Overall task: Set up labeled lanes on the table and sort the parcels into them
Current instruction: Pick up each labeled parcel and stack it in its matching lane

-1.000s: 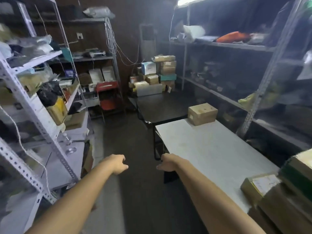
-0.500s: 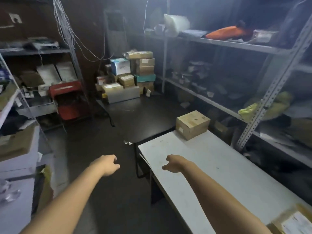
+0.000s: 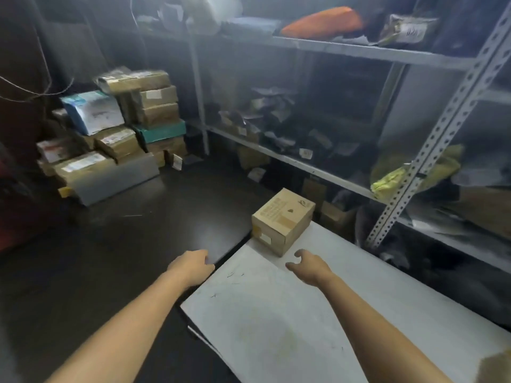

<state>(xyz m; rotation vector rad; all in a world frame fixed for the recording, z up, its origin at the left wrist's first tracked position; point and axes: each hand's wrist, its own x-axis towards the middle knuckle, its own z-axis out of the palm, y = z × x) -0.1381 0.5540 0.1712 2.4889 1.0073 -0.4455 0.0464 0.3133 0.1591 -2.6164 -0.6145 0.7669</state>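
Since the earlier frames the view sits closer in and further right. The red chair shows only as a red patch at the left edge, and the cardboard box (image 3: 284, 219) now sits larger, just right of centre. Both hands are further forward.

- Left hand (image 3: 193, 265): lower centre, over the dark tabletop (image 3: 166, 217) at the white tabletop's (image 3: 276, 327) far-left corner; earlier it hung over the floor. Grip loosely curled, nothing in it.
- Right hand (image 3: 309, 268): over the white tabletop, just short of the box's near corner and not touching. Grip half open, thumb spread toward the box, nothing held.
- Box: on the far-left end of the white tabletop, next to the dark one. It stands flat with its printed top up. One vertical corner points toward the lower edge of the frame. A small pale label is on the left-facing side. The long axis seems to run from lower left to upper right, but the sides look nearly equal.
- Stack of parcels (image 3: 116, 139): upper left, at the back of the dark tabletop.
- Metal shelving (image 3: 431, 150): right side, holding an orange bag (image 3: 320, 22) at the top.
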